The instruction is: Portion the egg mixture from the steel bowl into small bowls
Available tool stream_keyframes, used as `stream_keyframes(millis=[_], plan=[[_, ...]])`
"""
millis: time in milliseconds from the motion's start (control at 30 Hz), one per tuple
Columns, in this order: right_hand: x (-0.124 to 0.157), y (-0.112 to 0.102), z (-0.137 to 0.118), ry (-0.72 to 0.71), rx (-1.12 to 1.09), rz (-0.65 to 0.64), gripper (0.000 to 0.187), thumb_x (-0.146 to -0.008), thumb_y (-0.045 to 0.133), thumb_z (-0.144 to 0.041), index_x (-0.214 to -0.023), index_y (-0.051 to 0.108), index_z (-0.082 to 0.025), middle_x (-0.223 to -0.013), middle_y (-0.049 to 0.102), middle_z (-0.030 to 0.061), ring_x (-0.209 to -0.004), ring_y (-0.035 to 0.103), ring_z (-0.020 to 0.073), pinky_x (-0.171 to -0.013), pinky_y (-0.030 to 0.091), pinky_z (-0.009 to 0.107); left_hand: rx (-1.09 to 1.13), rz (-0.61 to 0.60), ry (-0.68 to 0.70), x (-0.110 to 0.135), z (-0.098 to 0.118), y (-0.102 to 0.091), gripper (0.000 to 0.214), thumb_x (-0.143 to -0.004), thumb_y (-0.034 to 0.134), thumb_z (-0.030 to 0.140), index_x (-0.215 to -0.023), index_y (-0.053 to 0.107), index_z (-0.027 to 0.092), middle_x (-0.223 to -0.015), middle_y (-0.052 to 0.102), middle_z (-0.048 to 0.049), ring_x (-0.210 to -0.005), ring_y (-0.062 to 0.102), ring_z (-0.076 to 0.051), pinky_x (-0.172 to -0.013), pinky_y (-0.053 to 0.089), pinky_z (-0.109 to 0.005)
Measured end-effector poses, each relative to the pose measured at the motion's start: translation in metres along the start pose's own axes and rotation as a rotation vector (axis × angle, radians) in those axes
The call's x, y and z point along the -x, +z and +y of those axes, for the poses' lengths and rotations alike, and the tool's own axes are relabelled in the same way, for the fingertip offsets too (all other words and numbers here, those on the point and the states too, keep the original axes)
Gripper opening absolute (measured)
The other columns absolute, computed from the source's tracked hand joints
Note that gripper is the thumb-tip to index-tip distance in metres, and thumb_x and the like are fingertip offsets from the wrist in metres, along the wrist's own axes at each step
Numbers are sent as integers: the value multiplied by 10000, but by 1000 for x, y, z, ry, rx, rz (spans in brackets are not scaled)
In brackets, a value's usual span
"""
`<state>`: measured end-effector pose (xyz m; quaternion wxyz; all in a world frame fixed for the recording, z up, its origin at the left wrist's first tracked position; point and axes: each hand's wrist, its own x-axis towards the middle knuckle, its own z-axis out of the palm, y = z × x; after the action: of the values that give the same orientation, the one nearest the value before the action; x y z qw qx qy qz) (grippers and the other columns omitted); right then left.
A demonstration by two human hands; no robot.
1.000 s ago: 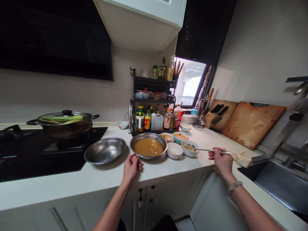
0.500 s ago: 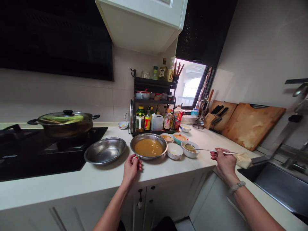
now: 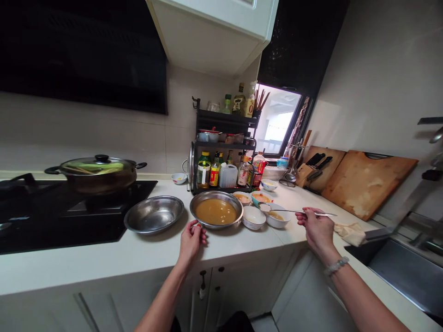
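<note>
Spoon (image 3: 289,211), long-handled metal, in R hand (image 3: 318,231): fingers closed round the handle, thumb side up, scoop end pointing L over the near-L rim area of a white bowl w/ yellowish liquid (image 3: 278,223); can't tell if it touches the rim. L hand (image 3: 191,240) half-curled at the near edge of a metal basin of brown liquid (image 3: 204,222), w/ pale bits floating on the R side; can't tell if fingertips grip the rim or just rest by it. Small white bowl (image 3: 254,224) sits betw. basin & the liquid bowl. Behind: teal bowl (image 3: 255,201) w/ orange-ish contents. 2nd metal basin (image 3: 138,225) on the counter, L of the 1st, near the hob (image 3: 100,230); lidded pot (image 3: 104,182) on hob, greens visible thru glass. Black rack (image 3: 224,145) w/ bottles behind the basin; knife block (image 3: 304,174) & cutting board (image 3: 374,184) lean-side, far R.
</note>
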<state>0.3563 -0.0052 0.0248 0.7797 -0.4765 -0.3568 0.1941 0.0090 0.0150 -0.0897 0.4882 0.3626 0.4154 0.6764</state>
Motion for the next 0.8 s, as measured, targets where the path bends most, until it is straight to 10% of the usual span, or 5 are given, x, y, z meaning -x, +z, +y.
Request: stream_keyframes(millis=[400, 633, 800], plan=[[48, 75, 7, -26, 98, -303, 330, -716, 640, -474, -828, 558, -175, -534, 614, -3, -417, 562, 137, -378, 443, 233, 9, -8, -5, 0, 0, 0, 438, -717, 620, 406, -1035, 459, 151, -600, 611, 23, -441, 534, -93, -421, 425, -210], [73, 71, 14, -367, 272, -638, 285, -843, 529, -455, -942, 629, -207, -678, 616, -3, -497, 576, 123, -508, 496, 257, 18, -15, -9, -1, -1, -1, 444, -719, 620, 414, -1042, 463, 153, -611, 615, 20, -451, 546, -95, -426, 427, -208], [74, 65, 11, -332, 240, -588, 285, -824, 544, -473, -916, 625, -216, -675, 620, -4, -494, 580, 132, -511, 516, 271, 1, -9, -14, 0, 1, -1, 392, -731, 605, 376, -1031, 469, 165, -611, 609, 26, -456, 556, -100, -429, 432, -210]])
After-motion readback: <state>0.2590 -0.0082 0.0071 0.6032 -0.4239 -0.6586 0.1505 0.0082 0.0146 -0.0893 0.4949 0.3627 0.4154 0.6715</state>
